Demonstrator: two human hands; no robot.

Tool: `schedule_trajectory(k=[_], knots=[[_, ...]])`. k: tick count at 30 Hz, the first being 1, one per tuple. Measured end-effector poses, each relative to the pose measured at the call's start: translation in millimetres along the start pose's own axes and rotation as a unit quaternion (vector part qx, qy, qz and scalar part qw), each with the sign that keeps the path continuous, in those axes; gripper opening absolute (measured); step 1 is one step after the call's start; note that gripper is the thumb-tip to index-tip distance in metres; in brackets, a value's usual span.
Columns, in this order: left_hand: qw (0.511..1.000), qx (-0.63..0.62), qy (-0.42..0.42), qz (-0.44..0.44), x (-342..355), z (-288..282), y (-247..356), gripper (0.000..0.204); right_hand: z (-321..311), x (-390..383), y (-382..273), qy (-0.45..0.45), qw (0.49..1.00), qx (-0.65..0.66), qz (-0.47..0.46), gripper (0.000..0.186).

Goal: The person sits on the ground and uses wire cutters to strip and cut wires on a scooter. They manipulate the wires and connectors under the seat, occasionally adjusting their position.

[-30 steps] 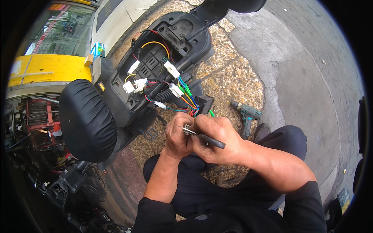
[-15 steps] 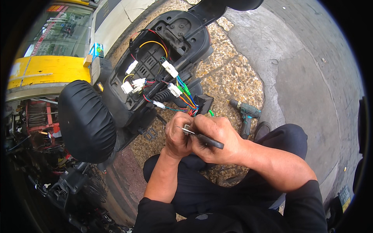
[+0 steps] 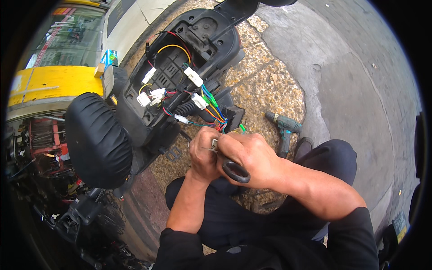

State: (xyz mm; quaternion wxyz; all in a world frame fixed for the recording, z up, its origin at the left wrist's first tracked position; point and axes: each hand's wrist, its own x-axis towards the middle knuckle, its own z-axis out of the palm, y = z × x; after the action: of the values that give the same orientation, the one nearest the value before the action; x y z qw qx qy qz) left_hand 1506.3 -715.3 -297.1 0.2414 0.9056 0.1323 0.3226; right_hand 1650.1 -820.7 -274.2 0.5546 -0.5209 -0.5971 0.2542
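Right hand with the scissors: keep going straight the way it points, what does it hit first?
Likely the left hand, then the coloured wires. The right hand points its scissors up-left at them; depth unclear.

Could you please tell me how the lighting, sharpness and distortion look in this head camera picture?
Head view: soft, even daylight with no hard shadows; the right hand, gripping black-handled scissors, and the left hand are sharp, as are the coloured wires. Fisheye bending curves the pavement edges, and a black vignette fills the corners. The green cordless drill stays clear; the lower left is dim.
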Motion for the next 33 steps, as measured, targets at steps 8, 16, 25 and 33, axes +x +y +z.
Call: schedule_trajectory(k=[8,16,25,33], knots=[[0.999,0.029,-0.02,0.008,4,2,1,0.031,-4,3,1,-0.028,0.998,-0.044,0.03,0.03],[0.996,0.019,-0.059,-0.063,6,-2,2,0.028,-11,5,10,-0.018,0.997,-0.036,0.062,0.03],[0.989,0.024,-0.085,-0.117,8,-13,5,0.035,-7,9,15,-0.011,0.995,-0.027,0.093,0.019],[0.991,0.06,-0.062,-0.101,6,-14,3,0.036,-13,13,10,-0.011,0.992,-0.008,0.124,0.014]])
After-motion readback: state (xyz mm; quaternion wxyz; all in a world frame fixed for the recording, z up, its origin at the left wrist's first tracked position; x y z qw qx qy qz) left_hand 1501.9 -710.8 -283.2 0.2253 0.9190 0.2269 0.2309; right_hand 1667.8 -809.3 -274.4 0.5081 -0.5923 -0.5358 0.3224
